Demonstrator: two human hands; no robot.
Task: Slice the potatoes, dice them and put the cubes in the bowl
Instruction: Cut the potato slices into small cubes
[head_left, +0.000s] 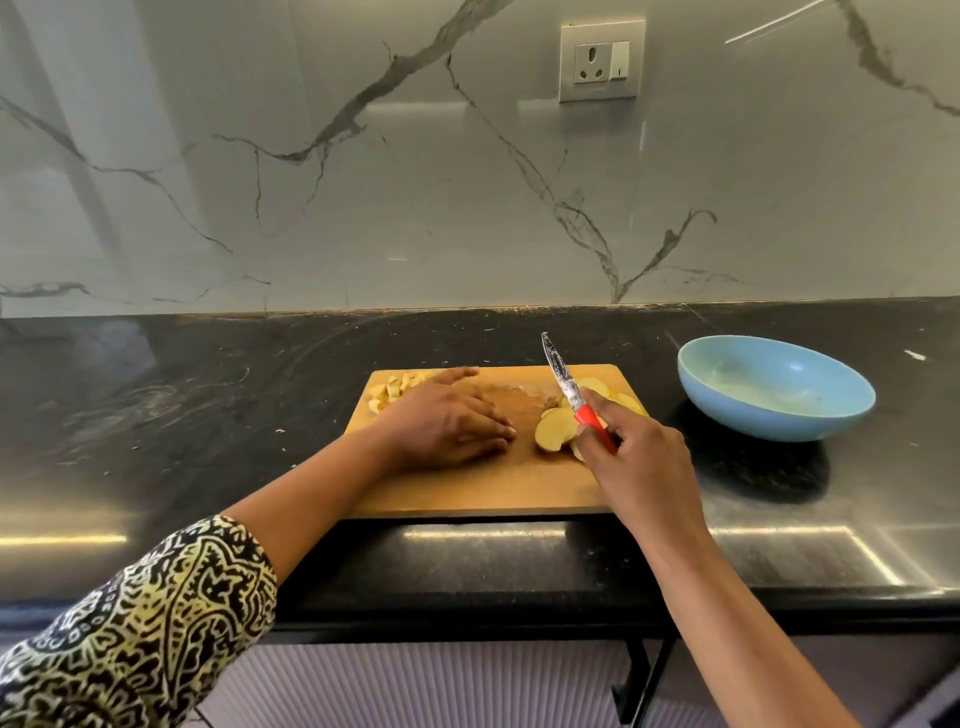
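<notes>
i have the left hand (447, 423) lying flat on the cutting board (467, 491), fingers straight and pointed at the potato slices (557, 427), fingertips just beside the nearest one. it holds nothing, and i read it as steadying the board or about to gather the slices. the right hand (641, 462) is curled tight round the red handle of the knife (563, 382), with the blade lifted off the board and tilted up toward the wall, which keeps the edge clear of the left fingers. the slices lie in a loose fan at the right of the board, partly hidden behind the right hand. a small heap of cubes (393, 391) sits at the far left corner of the board, set there, i'd judge, to free the middle for cutting. the blue bowl (774, 421) stands on the black desk (208, 395) just right of the board, on the knife side, and i see no potato in it. dicing looks partway done, with the transfer to the bowl not yet begun
</notes>
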